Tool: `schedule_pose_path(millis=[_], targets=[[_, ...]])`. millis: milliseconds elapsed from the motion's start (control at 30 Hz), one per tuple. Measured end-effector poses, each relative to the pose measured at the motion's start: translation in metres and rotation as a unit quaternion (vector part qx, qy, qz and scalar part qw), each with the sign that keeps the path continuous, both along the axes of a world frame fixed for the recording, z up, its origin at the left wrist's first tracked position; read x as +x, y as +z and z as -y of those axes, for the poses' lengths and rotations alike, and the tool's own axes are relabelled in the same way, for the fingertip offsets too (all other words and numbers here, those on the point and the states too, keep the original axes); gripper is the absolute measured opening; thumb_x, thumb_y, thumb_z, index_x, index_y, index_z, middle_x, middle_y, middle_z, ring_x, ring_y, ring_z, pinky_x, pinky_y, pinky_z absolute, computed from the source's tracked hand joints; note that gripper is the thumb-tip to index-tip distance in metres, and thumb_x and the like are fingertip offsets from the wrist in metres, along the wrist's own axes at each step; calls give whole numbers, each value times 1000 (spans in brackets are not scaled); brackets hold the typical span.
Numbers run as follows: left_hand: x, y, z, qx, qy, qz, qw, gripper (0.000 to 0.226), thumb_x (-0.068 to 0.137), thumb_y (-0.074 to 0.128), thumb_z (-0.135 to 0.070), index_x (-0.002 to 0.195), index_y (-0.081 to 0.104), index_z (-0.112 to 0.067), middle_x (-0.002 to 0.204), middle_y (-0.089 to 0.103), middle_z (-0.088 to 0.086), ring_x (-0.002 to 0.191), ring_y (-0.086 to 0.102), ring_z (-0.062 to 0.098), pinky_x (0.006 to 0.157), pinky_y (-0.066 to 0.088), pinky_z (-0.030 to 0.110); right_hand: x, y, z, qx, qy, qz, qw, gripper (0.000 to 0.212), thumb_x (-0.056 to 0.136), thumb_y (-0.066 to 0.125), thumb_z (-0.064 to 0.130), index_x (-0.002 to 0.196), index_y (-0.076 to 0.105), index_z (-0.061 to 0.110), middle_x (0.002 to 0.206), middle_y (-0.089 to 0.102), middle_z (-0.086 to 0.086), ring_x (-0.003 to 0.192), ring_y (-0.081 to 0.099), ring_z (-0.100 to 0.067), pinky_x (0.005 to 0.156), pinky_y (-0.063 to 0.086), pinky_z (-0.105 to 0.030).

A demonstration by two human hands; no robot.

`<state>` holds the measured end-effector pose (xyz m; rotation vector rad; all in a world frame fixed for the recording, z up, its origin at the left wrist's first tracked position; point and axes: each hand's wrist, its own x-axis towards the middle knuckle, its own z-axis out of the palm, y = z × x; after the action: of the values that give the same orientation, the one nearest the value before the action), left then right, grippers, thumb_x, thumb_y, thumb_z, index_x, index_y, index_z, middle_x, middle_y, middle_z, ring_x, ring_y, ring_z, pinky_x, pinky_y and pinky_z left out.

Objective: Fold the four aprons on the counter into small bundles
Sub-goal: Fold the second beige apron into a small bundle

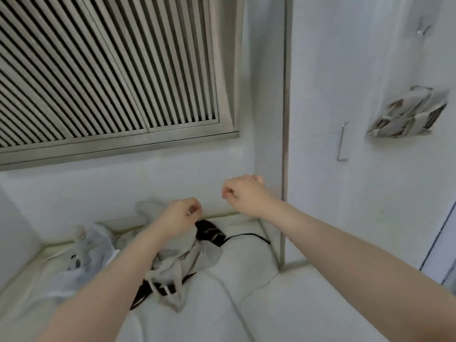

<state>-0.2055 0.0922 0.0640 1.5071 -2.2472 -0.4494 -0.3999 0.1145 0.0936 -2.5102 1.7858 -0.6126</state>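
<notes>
Beige apron heap (pixel 182 257) on surface (pixel 308 304) | left hand (pixel 181 213), right hand (pixel 243 193) raised, fingers curled, apparently holding nothing | step: starting a fold | next: grasp and spread one apron

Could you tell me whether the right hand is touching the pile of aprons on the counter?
Apart. In the head view the right hand hovers against the bare wall, well above the pile of aprons.

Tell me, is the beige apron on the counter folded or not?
Not folded. The beige apron lies crumpled in a loose heap on the counter, its black straps trailing out.
</notes>
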Motion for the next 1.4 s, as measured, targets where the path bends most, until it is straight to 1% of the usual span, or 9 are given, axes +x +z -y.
schedule_pose_path(millis=[367, 500, 633, 833, 933, 1033, 1100, 1233, 1400], targets=[[201, -93, 6, 103, 49, 58, 992, 9, 95, 48, -17, 91, 55, -16, 97, 60, 7, 86, 57, 21, 70, 41, 25, 178, -138, 43, 236, 9, 99, 967, 27, 97, 40, 15, 110, 62, 6, 115, 59, -10, 112, 54, -30, 87, 44, -33], [231, -122, 20, 115, 50, 66, 990, 27, 96, 47, -17, 122, 51, -12, 125, 50, 7, 106, 53, 24, 90, 43, 32, 207, -180, 62, 245, -9, 29, 969, 34, 98, 39, 20, 131, 47, 16, 136, 42, -8, 126, 41, -30, 98, 29, -34], [241, -142, 40, 115, 48, 25, 992, 34, 97, 44, -14, 130, 47, -18, 138, 41, -2, 101, 53, 17, 87, 40, 26, 224, -213, 73, 261, 7, -75, 962, 60, 90, 56, 35, 144, 29, 33, 152, 24, 7, 139, 19, -26, 111, 17, -46], [230, -161, 58, 128, 4, -10, 992, 41, 95, 48, -12, 134, 43, -21, 140, 37, -3, 83, 54, 13, 80, 42, 24, 243, -232, 94, 217, -15, -275, 936, 31, 89, 50, 18, 118, 48, 25, 125, 54, 3, 121, 43, -22, 100, 25, -40], [219, -165, 63, 136, -26, -11, 990, 62, 92, 54, -18, 146, 23, -28, 152, 19, -4, 96, 56, 14, 84, 47, 28, 238, -216, 105, 223, -73, -62, 970, 24, 89, 46, 11, 112, 50, 14, 105, 60, -3, 103, 56, -26, 82, 42, -33], [205, -161, 69, 124, -25, -69, 990, 74, 92, 55, -20, 149, 8, -25, 156, 2, -3, 116, 49, 16, 97, 44, 32, 227, -179, 107, 186, -145, 186, 954, 23, 91, 40, 7, 112, 49, 7, 87, 54, -4, 83, 53, -24, 68, 39, -29], [195, -153, 73, 91, -16, -167, 982, 62, 94, 52, -24, 147, 20, -20, 150, 17, -2, 123, 40, 10, 103, 37, 27, 218, -153, 105, 143, -159, 275, 937, 23, 92, 40, 6, 113, 50, 7, 92, 54, -3, 84, 49, -21, 69, 37, -29], [174, -126, 77, 158, 131, -407, 890, 31, 100, 33, -36, 109, 56, -17, 108, 58, 3, 100, 55, 16, 95, 44, 36, 200, -112, 96, 51, -191, 376, 905, 23, 89, 41, 4, 106, 55, 10, 86, 55, 3, 84, 50, -18, 65, 37, -27], [162, -106, 90, 341, 256, -610, 668, 43, 90, 50, -43, 116, 56, -10, 107, 66, 12, 92, 65, 27, 65, 53, 34, 199, -82, 56, 44, -131, 422, 896, 21, 86, 50, 5, 83, 53, 25, 77, 56, 13, 75, 51, -10, 68, 40, -24]])
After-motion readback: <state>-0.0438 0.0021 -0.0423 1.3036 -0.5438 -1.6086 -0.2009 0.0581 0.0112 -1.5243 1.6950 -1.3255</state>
